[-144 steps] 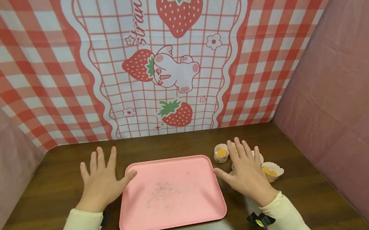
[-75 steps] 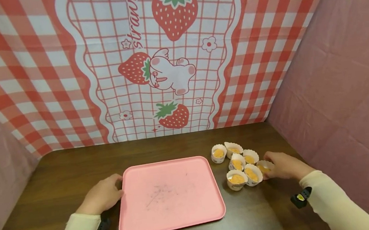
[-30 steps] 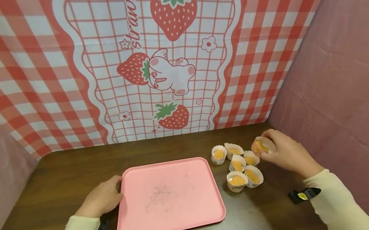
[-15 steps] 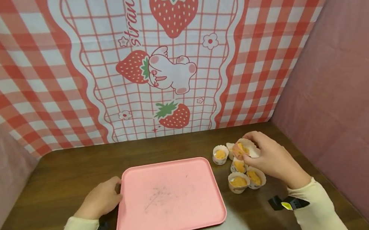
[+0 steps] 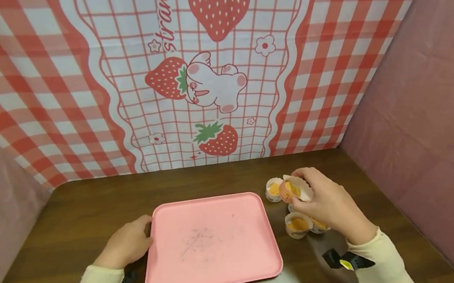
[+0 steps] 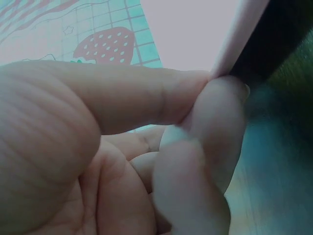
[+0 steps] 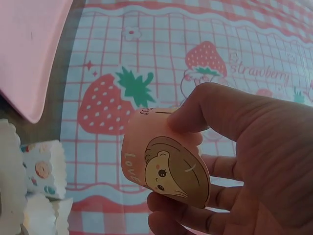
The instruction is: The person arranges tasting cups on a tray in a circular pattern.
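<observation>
My left hand [image 5: 127, 244] pinches the left edge of a pink rectangular tray [image 5: 213, 272]. Thumb and finger meet on the tray's rim [image 6: 230, 54] in the left wrist view. Raised above the other cups, a pink paper baking cup [image 5: 286, 194] with orange-yellow filling is held by my right hand [image 5: 333, 204], tilted. Its side carries a cartoon face and lettering, as the right wrist view of the baking cup [image 7: 137, 147] shows. Under and beside this hand stand more baking cups [image 5: 297, 233], some of them partly hidden.
A baking cup [image 5: 274, 196] stands by the tray's far right corner. The tray lies on a dark wooden table [image 5: 91, 197]. Behind rises a red-checked strawberry cloth [image 5: 221, 82], with a pink cloth [image 5: 433, 129] along the right side.
Both hands were spread apart at first. The left hand took hold of the tray's edge. My right hand gripped the rightmost baking cup, lifted it and brought it leftward over the others.
</observation>
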{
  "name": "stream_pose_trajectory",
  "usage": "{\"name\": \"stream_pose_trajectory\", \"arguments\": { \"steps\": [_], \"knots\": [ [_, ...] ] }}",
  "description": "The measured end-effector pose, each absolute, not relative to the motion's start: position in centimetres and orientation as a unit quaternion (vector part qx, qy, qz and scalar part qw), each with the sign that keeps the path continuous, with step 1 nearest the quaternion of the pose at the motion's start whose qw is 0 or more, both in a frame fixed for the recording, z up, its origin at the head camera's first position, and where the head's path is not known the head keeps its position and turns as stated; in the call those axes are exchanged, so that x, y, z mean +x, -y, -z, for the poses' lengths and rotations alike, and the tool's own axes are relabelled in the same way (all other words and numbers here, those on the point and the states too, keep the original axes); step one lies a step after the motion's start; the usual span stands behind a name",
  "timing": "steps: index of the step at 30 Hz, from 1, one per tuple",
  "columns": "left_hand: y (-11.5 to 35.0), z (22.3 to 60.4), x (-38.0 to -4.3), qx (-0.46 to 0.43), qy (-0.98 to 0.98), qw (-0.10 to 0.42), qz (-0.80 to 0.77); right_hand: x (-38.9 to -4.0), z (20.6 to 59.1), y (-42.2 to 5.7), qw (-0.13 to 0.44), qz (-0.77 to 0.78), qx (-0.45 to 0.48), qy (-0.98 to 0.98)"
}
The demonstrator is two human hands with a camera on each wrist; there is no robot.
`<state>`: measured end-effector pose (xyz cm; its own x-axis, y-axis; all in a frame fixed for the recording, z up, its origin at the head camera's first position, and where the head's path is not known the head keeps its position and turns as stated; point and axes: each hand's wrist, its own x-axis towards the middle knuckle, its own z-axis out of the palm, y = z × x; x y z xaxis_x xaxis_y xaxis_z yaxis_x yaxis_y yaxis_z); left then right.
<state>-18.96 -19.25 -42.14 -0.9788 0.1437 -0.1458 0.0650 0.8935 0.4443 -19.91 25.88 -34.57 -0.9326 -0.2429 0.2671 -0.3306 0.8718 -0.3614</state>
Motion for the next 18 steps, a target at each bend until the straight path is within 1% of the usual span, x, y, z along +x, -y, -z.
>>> {"name": "stream_pose_trajectory", "arguments": {
  "steps": [7, 18],
  "knots": [
    [19.16, 42.24, -18.97, 0.054, -0.969, 0.094, -0.222, -19.58, 34.74, -25.38, 0.120, -0.199, 0.157, 0.960],
    [18.98, 42.35, -19.13, 0.049, -0.968, 0.106, -0.222, -19.62, 35.21, -24.95, 0.107, -0.206, 0.154, 0.960]
  ]
}}
